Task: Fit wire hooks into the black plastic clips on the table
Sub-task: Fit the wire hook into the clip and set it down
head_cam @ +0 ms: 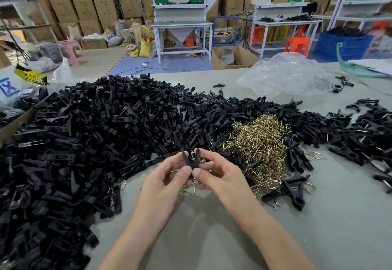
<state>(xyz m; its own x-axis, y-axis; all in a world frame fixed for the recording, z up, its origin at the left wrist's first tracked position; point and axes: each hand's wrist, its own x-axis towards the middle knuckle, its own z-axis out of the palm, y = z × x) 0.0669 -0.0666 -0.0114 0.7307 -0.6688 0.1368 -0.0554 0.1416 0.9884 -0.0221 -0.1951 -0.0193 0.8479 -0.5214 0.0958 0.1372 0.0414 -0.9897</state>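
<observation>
Bright, even, diffuse light throughout; it is judged to fall from overhead, the source not being seen. Soft, faint shadows are cast on the table (201,231) beneath the forearms. Sharpest focus is held at centre, on the black clip (191,160) pinched between the left hand (167,182) and right hand (220,176). Detail in the clip pile (84,142) is largely swallowed by blackness; only a dull sheen is picked out. Small glints are returned by the wire hooks (258,142), pale glare by the plastic bag (286,76). Straight lines are bowed toward the edges; the cartons (63,4) behind are softened and smeared.
</observation>
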